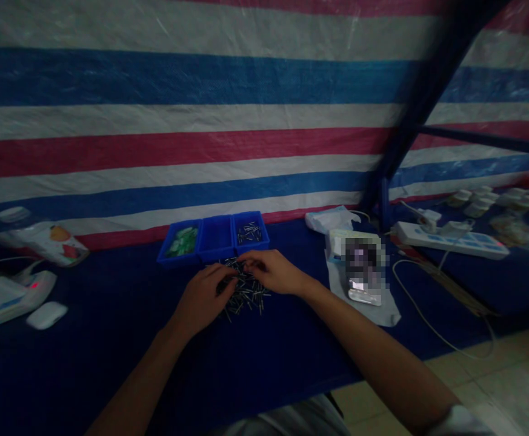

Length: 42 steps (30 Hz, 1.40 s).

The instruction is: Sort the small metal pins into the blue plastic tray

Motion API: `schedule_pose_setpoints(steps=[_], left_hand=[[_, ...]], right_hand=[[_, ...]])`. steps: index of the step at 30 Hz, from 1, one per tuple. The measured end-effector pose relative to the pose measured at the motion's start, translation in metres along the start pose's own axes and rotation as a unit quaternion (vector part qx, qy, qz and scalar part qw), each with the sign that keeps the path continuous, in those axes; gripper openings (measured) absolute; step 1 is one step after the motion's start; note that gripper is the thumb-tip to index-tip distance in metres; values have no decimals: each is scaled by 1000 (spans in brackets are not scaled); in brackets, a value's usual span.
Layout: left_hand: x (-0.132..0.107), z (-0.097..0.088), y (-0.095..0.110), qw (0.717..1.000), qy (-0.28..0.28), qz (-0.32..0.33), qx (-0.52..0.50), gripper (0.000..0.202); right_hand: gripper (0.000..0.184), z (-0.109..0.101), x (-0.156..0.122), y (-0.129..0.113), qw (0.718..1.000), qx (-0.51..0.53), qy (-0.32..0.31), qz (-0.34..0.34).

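A heap of several small metal pins (246, 292) lies on the dark blue tablecloth (109, 339) in front of me. My left hand (203, 297) rests on the left side of the heap with its fingers curled into the pins. My right hand (271, 271) sits at the heap's far right edge, fingertips pinched together over the pins. Whether either hand holds a pin is too small and dark to make out. Just behind the heap stand three joined blue bins (214, 242): the left one holds green pieces (182, 241), the right one holds more metal pins (249, 232).
A power strip (446, 242) with plugs and a trailing white cable (432, 321) lies at the right, near a phone on white cloth (364, 284). At the left are a plastic bottle (41, 237), another power strip (5, 293) and a white mouse (46, 315). A striped tarp (200, 121) hangs behind.
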State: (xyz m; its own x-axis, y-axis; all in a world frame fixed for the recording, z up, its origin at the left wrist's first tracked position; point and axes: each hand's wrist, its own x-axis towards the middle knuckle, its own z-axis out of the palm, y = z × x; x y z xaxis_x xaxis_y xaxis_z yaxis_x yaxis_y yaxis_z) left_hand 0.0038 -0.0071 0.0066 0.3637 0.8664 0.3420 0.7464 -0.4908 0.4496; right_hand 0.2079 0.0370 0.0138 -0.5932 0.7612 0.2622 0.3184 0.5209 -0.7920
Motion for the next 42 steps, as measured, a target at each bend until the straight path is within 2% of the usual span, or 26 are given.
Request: schedule_pose_setpoints(steps=[3,7,9,12,16,18,20,22,25,28,32,42], left_hand=[[0,-1,1,1000,7,3,4,19],[0,-1,0,1000,12,2,12,20],[0,0,0,1000,10,0,14,20],[-1,0,0,1000,3,-5,13,19],[0,-1,2,1000,-4,-15,10,19],[0,-1,2,1000,-1,-14,8,20],[0,-2,2,1000,1,-13,8,21],[0,-2,2,1000,-2,-13,9,21],[0,-1,1,1000,-3,-11,7,20],[0,0,1,1000,-7,-12,1,20],[0,0,-1,1000,-11,-12,-3,20],[0,2,-2,1000,-22,-10,9,22]], right_hand=[[24,0,3,-2,986,156,41,49],[6,-9,7,-6,943,295,88,125],[17,-14,6,-6,934,301,112,159],[32,-18,5,1,934,267,126,199],[27,-18,6,10,932,231,152,234],[27,-19,6,13,952,140,144,231],[22,-19,4,15,973,-19,119,196],[16,-17,2,15,975,-159,86,130],[25,-9,-1,15,963,-263,35,51],[29,1,-2,15,940,-338,12,35],[27,5,0,17,926,-376,9,39],[26,11,6,16,940,-333,29,67]])
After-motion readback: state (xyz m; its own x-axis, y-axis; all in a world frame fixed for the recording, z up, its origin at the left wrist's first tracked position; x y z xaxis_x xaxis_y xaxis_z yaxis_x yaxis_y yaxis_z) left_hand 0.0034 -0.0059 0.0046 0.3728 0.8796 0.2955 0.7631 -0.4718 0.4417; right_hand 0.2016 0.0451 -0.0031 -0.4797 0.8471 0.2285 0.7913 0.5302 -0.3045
